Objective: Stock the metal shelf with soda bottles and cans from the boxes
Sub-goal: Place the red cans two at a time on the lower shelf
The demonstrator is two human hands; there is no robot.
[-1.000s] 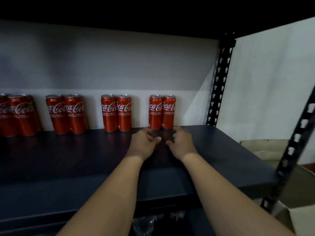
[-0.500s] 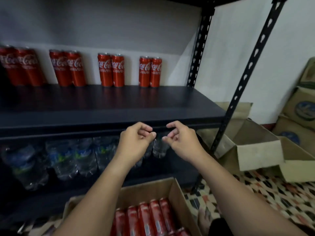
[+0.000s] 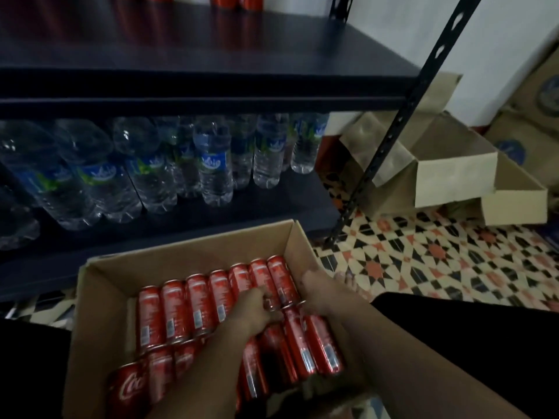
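Pretty dim and smeary here, so fine detail is rough. Both hands are down in the cardboard box (image 3: 99, 297) of red cans (image 3: 196, 306), which lie on their sides in rows. The left hand (image 3: 252, 311) has its fingers curled onto a can near the right end of the far row, though whether it's truly gripping one I can't tell. The right hand (image 3: 320, 294) sits just beside it against the box's right wall; its fingers are hidden, so no call there either. Beyond the hands, water bottles (image 3: 213, 164) fill the lower metal shelf (image 3: 211, 89). Only the can bottoms (image 3: 230, 1) show up top.
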